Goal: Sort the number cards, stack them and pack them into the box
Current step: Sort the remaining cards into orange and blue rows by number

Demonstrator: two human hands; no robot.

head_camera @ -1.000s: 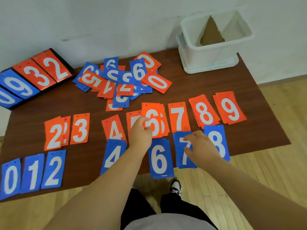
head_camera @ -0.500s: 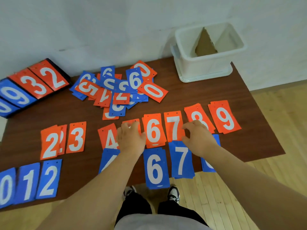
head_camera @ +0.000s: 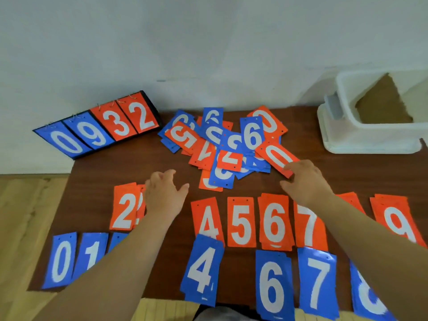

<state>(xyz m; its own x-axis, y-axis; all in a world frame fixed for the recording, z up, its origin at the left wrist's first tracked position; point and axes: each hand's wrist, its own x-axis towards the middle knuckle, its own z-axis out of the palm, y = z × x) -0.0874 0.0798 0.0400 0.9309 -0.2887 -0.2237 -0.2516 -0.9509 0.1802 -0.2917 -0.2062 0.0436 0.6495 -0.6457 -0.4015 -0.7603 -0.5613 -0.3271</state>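
Number cards [head_camera: 242, 222]: sorted in orange and blue rows on near counter [head_camera: 129, 163]; unsorted heap [head_camera: 222, 144] behind. Left hand [head_camera: 164, 193]: fingers released, spread, over edge of orange 2 pile [head_camera: 125, 207]. Right hand [head_camera: 308, 181]: fingers extended, touching orange 0 card [head_camera: 276, 157] at heap edge. White box [head_camera: 370, 137]: far right corner.

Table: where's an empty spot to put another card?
Bare wood lies between the scoreboard and the orange 2 stack, between the loose pile and the white box, and between blue 4 and blue 6. The orange row is crowded.
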